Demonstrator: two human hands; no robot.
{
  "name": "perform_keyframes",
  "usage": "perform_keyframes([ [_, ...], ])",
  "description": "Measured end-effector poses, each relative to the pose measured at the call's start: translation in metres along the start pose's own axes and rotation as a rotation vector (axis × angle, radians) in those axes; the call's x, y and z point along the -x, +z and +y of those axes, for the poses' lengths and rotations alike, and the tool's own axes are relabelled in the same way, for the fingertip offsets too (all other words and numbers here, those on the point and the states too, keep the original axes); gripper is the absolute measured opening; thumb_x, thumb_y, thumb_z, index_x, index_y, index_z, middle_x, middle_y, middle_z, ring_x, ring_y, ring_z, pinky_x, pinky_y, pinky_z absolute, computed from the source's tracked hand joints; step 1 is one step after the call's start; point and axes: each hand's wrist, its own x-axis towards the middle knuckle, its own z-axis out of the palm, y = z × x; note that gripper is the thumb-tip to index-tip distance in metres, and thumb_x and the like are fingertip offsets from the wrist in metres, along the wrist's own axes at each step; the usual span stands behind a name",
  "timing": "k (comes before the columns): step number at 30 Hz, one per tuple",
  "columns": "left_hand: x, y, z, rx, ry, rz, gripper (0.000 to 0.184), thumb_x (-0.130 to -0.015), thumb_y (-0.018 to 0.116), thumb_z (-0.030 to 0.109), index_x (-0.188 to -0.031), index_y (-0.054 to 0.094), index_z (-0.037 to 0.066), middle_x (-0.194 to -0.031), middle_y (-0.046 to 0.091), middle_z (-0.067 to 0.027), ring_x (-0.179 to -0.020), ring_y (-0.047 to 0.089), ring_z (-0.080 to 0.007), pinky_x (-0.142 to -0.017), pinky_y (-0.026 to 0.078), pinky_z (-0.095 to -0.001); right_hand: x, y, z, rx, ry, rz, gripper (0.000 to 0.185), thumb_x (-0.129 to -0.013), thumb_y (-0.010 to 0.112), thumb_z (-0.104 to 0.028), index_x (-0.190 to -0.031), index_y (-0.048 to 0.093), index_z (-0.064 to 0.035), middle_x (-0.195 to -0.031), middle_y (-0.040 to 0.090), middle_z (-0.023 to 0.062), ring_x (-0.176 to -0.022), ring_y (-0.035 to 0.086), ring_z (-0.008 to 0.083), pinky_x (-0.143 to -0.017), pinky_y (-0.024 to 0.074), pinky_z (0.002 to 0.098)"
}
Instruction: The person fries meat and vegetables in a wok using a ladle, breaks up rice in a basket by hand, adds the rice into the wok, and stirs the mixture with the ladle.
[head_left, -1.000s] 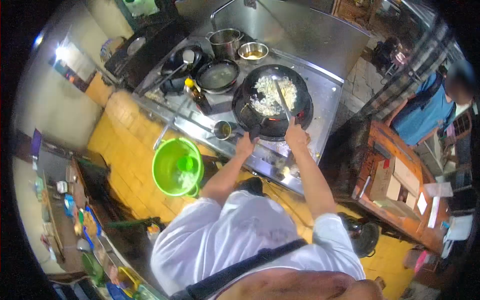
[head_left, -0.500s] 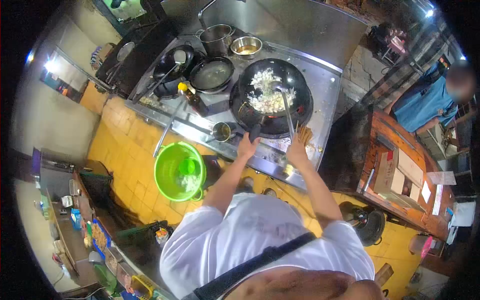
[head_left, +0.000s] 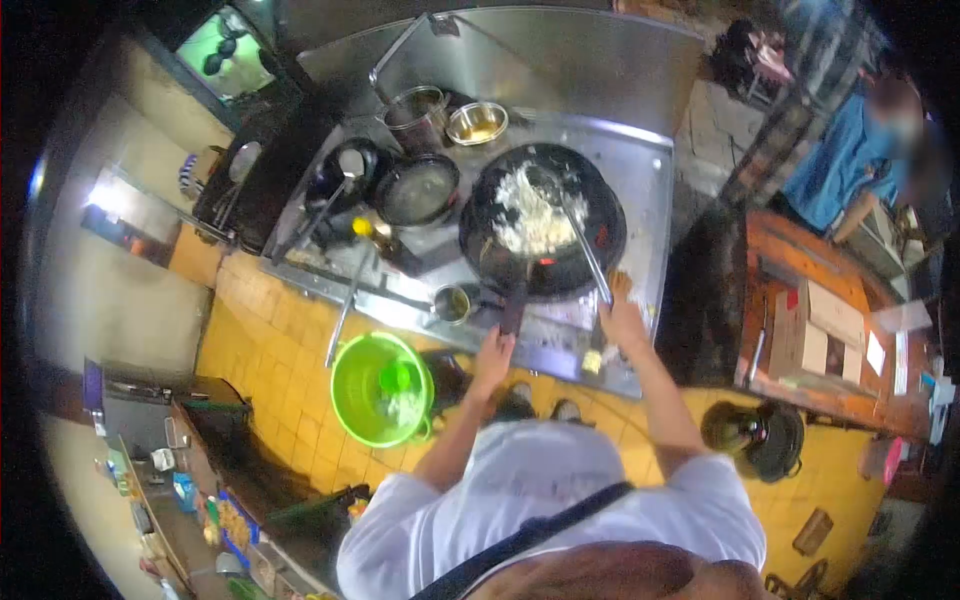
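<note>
My left hand (head_left: 494, 354) is closed around the dark handle (head_left: 513, 306) of a black wok (head_left: 481, 225) on the burner. White food (head_left: 535, 232), which looks like rice, lies in a loose mass inside the wok. In my right hand (head_left: 622, 320) is the long metal handle of a ladle (head_left: 589, 256); its head is in the wok, partly blended with the food and dark surface. An orange flame (head_left: 547, 262) shows near the wok's front edge. Left of the wok handle stands a small metal pot (head_left: 452, 304).
A dark pan (head_left: 418, 190) of liquid, a metal bowl (head_left: 478, 124), a tall pot (head_left: 417, 118) and a yellow-capped bottle (head_left: 395, 250) occupy the stove. A green basket (head_left: 345, 398) stands left of me. A wooden table (head_left: 785, 257) with a cardboard box (head_left: 835, 320) is right, near a person in blue (head_left: 832, 180).
The view has shifted, so the stove's front and the basket appear lower. The wok has come slightly toward me, and its food has gathered from separate clumps into one mass. Both grips persist.
</note>
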Motion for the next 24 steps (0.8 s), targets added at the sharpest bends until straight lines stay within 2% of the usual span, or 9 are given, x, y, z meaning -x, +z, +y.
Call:
perform_keyframes([
  [4, 0.069, -0.038, -0.029, 0.093, -0.424, -0.241, 0.025, -0.083, 0.060, 0.019, -0.096, 0.055, -0.001, -0.073, 0.061, -0.0082, -0.064, 0.058, -0.0122, -0.056, 0.046, -0.0252, -0.019, 0.045, -0.003, -0.134, 0.210, -0.232, 0.045, -0.086, 0.045, -0.031, -0.111, 0.047, 0.0057, -0.088, 0.058, 0.0302, -0.083, 0.056, 0.0435, -0.077, 0.0445, 0.0486],
  [6, 0.104, -0.052, -0.031, 0.685, -0.447, -0.129, 0.013, -0.080, 0.063, 0.012, -0.085, 0.057, 0.001, -0.072, 0.061, -0.0070, -0.058, 0.056, -0.0104, -0.052, 0.046, -0.0231, -0.031, 0.064, 0.002, -0.184, 0.410, -0.438, 0.044, -0.087, 0.044, -0.032, -0.109, 0.049, 0.0066, -0.090, 0.058, 0.0298, -0.085, 0.056, 0.0434, -0.079, 0.0441, 0.0478],
  [11, 0.125, -0.076, -0.037, 0.407, -0.692, -0.117, 0.008, -0.079, 0.063, 0.007, -0.077, 0.060, -0.001, -0.066, 0.061, -0.0057, -0.054, 0.055, -0.0108, -0.051, 0.046, -0.0228, -0.043, 0.043, -0.034, -0.141, 0.424, -0.397, 0.044, -0.088, 0.042, -0.034, -0.095, 0.056, 0.0075, -0.090, 0.057, 0.0310, -0.090, 0.055, 0.0434, -0.081, 0.0428, 0.0477],
  [14, 0.123, -0.070, -0.062, 0.317, -0.493, -0.078, 0.009, -0.081, 0.059, 0.007, -0.078, 0.063, -0.001, -0.066, 0.062, -0.0059, -0.054, 0.055, -0.0106, -0.052, 0.046, -0.0231, -0.055, 0.037, -0.036, -0.037, 0.315, -0.605, 0.047, -0.088, 0.042, -0.036, -0.090, 0.059, 0.0080, -0.092, 0.056, 0.0319, -0.091, 0.055, 0.0425, -0.080, 0.0433, 0.0477],
  [15, 0.126, -0.055, -0.110, 0.930, -0.530, -0.080, 0.013, -0.084, 0.055, 0.009, -0.083, 0.064, -0.001, -0.068, 0.063, -0.0063, -0.057, 0.056, -0.0105, -0.054, 0.046, -0.0231, -0.058, 0.025, -0.050, 0.018, 0.231, -0.571, 0.043, -0.090, 0.036, -0.033, -0.090, 0.057, 0.0053, -0.086, 0.057, 0.0281, -0.083, 0.057, 0.0408, -0.072, 0.0457, 0.0475],
  [16, 0.118, -0.060, -0.102, 0.938, -0.521, -0.081, 0.013, -0.084, 0.055, 0.009, -0.083, 0.064, -0.001, -0.068, 0.063, -0.0063, -0.057, 0.056, -0.0105, -0.054, 0.046, -0.0231, -0.060, 0.019, -0.060, 0.070, 0.149, -0.532, 0.041, -0.092, 0.031, -0.029, -0.089, 0.056, 0.0027, -0.081, 0.058, 0.0242, -0.076, 0.059, 0.0392, -0.064, 0.0481, 0.0473],
  [18, 0.094, -0.075, -0.066, 0.290, -0.435, -0.164, 0.017, -0.085, 0.053, 0.012, -0.079, 0.062, -0.001, -0.069, 0.062, -0.0061, -0.059, 0.057, -0.0109, -0.057, 0.048, -0.0242, -0.041, 0.060, -0.057, -0.013, 0.276, -0.360, 0.039, -0.093, 0.031, -0.028, -0.087, 0.057, 0.0013, -0.074, 0.057, 0.0220, -0.072, 0.059, 0.0389, -0.060, 0.0484, 0.0455],
  [20, 0.086, -0.066, -0.075, 0.478, -0.464, -0.088, 0.022, -0.086, 0.053, 0.016, -0.074, 0.058, -0.001, -0.065, 0.059, -0.0056, -0.057, 0.055, -0.0099, -0.055, 0.047, -0.0253, -0.031, 0.085, -0.051, 0.023, -0.101, -0.289, 0.035, -0.091, 0.038, -0.029, -0.085, 0.056, 0.0004, -0.069, 0.057, 0.0209, -0.065, 0.059, 0.0385, -0.059, 0.0482, 0.0461],
  [24, 0.064, -0.086, -0.064, 0.301, -0.370, -0.218, 0.024, -0.083, 0.053, 0.018, -0.068, 0.056, 0.000, -0.059, 0.056, -0.0117, -0.052, 0.054, -0.0233, -0.052, 0.042, -0.0350, -0.053, 0.068, -0.079, -0.113, 0.289, -0.505, 0.037, -0.089, 0.040, -0.030, -0.082, 0.058, 0.0008, -0.071, 0.059, 0.0219, -0.068, 0.060, 0.0360, -0.059, 0.0478, 0.0464],
])
